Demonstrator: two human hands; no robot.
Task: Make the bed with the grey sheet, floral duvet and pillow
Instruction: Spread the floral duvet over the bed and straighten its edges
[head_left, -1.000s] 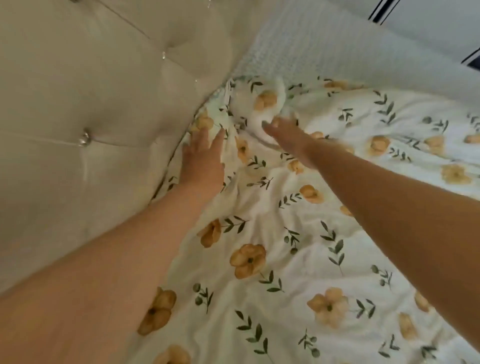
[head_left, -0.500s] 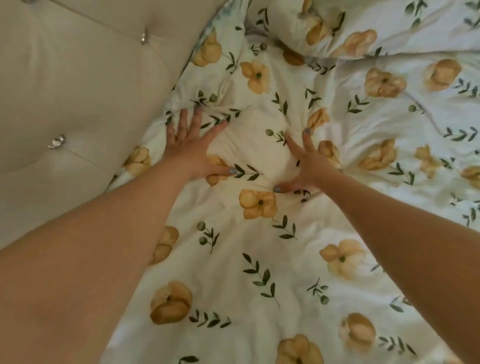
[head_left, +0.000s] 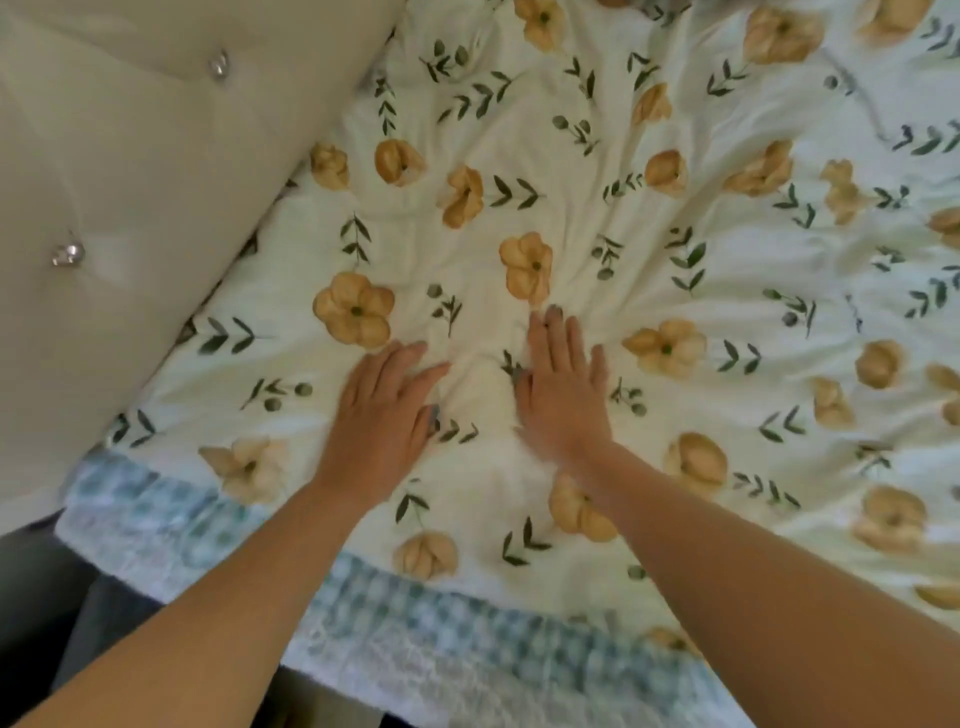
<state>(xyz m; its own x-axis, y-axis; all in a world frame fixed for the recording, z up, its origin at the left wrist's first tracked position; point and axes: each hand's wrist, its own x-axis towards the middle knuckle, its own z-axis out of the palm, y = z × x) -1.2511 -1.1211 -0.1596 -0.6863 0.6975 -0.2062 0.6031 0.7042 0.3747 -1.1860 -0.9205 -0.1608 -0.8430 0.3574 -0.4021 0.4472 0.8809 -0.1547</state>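
Nearer the floral duvet (head_left: 582, 218) edge now; hands (head_left: 379, 415) (head_left: 563, 395) flat

Soft, even, warm indoor light with faint shadows and no glare. The frame is slightly blurred, the hands smeared, with wide-angle bending at the edges.
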